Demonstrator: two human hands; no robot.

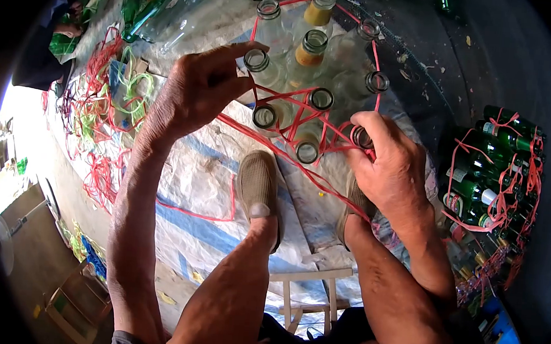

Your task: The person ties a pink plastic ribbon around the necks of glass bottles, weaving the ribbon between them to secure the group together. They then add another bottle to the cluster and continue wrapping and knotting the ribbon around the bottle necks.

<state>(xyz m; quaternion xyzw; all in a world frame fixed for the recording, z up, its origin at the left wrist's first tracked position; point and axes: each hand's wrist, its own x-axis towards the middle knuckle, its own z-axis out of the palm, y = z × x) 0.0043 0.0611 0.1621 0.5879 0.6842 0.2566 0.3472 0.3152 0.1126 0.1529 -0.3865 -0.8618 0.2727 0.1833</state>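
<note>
A cluster of several clear glass bottles point(309, 56) stands upright, necks up, with red string point(299, 103) laced around and between the necks. My left hand point(198, 90) is at the left side of the cluster, thumb and forefinger apart near a bottle neck and the string. At the right front, my right hand point(388, 161) has its thumb and fingers around a bottle neck point(361, 136) with red string beside it. A longer strand of the string runs from the left side across the front toward my right foot.
Green bottles tied with red string point(493, 168) are at the right. Tangled red and green string point(118, 91) lies left, near more green bottles point(153, 3). My feet stand on a white and blue sheet point(204, 186). Another person's hand point(70, 23) shows at the upper left.
</note>
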